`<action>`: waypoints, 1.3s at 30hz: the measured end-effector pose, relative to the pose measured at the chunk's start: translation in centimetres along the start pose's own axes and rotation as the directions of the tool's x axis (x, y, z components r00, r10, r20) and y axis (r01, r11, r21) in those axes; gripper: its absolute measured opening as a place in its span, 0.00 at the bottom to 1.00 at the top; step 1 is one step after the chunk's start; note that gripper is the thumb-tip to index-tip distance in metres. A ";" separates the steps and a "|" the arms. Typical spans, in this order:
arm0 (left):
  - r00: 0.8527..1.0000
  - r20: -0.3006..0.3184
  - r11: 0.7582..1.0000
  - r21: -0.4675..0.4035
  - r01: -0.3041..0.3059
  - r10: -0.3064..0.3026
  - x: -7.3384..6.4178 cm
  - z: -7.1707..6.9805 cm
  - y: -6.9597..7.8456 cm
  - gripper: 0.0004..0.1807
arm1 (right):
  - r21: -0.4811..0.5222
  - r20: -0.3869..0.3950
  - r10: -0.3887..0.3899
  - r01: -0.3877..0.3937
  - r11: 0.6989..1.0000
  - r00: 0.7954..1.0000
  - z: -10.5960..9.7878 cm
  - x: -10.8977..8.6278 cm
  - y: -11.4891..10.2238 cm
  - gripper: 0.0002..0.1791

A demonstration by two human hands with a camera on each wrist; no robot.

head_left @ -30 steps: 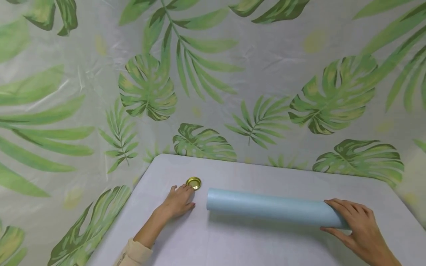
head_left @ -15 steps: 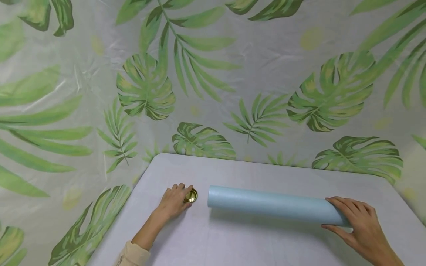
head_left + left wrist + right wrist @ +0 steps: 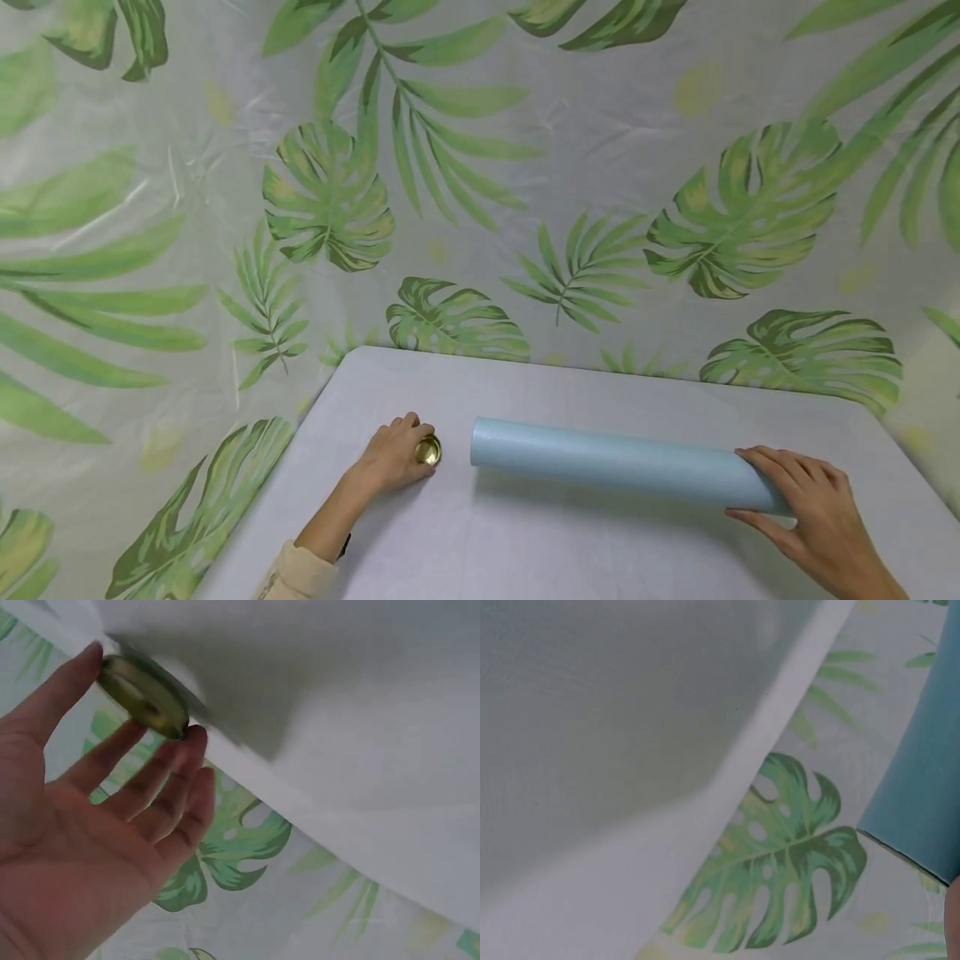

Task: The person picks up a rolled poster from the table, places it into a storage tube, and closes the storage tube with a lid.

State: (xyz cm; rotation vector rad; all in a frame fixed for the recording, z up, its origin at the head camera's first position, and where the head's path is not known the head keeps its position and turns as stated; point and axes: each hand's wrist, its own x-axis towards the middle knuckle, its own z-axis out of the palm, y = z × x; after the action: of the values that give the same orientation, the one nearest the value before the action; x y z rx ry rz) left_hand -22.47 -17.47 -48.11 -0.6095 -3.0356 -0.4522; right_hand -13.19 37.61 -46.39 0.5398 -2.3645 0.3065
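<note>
In the head view my left hand (image 3: 393, 454) pinches a small round gold lid (image 3: 428, 450) with a raised rim. The left wrist view has the thumb at one edge of the lid (image 3: 144, 696) and fingertips at the other, the palm bare below. My right hand (image 3: 817, 517) grips the right end of a long light blue tube (image 3: 607, 458), thumb underneath and fingers over the top. The tube lies nearly level above the table, its left end pointing at the lid a short gap away. In the right wrist view only part of the tube (image 3: 919, 780) shows.
A white table (image 3: 570, 550) with rounded corners lies beneath both hands. Its far edge meets a pale wall covering (image 3: 465, 192) printed with green leaves. The tube casts a shadow on the tabletop.
My left hand has taken hold of the lid, tilted it up and drawn it nearer along the table. The right hand and tube have hardly moved.
</note>
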 end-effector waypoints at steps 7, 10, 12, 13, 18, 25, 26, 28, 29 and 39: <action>0.992 -0.063 0.854 -0.504 -0.130 0.114 -0.9 -1.5 0.5 0.34 | 0.002 0.000 -0.008 0.008 1.000 1.000 0.2 -0.2 -0.1 0.49; 0.987 -0.076 0.763 -0.627 -0.158 0.141 -0.9 -2.3 0.8 0.32 | 0.007 -0.005 -0.006 0.006 1.000 1.000 0.2 -0.3 -0.2 0.50; 0.985 -0.086 0.734 -0.657 -0.168 0.149 -0.9 -2.8 0.9 0.32 | 0.009 -0.008 -0.005 0.005 1.000 1.000 0.2 -0.2 -0.3 0.51; 0.985 -0.084 0.725 -0.668 -0.168 0.151 -0.9 -2.9 0.9 0.32 | 0.008 -0.009 -0.006 0.006 1.000 1.000 0.1 -0.1 -0.3 0.52; 0.985 -0.052 0.696 -0.701 -0.152 0.163 -1.0 -3.3 0.8 0.32 | 0.006 -0.006 -0.009 0.009 1.000 1.000 0.0 0.1 -0.3 0.49; 0.979 -0.036 0.661 -0.733 -0.161 0.199 -1.2 -3.2 0.9 0.32 | 0.025 0.010 -0.011 0.011 1.000 1.000 0.2 0.4 -0.4 0.48; 0.979 -0.033 0.654 -0.739 -0.161 0.204 -1.2 -3.2 1.0 0.32 | 0.030 0.014 -0.009 0.009 1.000 1.000 0.3 0.4 -0.5 0.47; 0.977 -0.025 0.642 -0.750 -0.159 0.213 -1.3 -3.1 1.1 0.32 | 0.037 0.019 -0.013 0.012 0.999 1.000 0.4 0.4 -0.5 0.47; 0.976 -0.022 0.637 -0.754 -0.158 0.216 -1.4 -3.0 1.2 0.32 | 0.042 0.019 -0.013 0.012 0.999 1.000 0.5 0.4 -0.6 0.47; 0.975 -0.027 0.570 -0.808 -0.152 0.222 -1.0 -2.5 1.9 0.33 | 0.049 0.014 -0.011 0.011 0.999 1.000 1.1 0.3 -0.4 0.50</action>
State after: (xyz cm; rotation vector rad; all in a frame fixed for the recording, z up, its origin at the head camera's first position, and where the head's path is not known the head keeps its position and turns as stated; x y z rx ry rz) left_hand -20.96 -16.85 -45.26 -0.9554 -2.6053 -1.8801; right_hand -13.84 36.73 -46.99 0.5796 -2.3720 0.3573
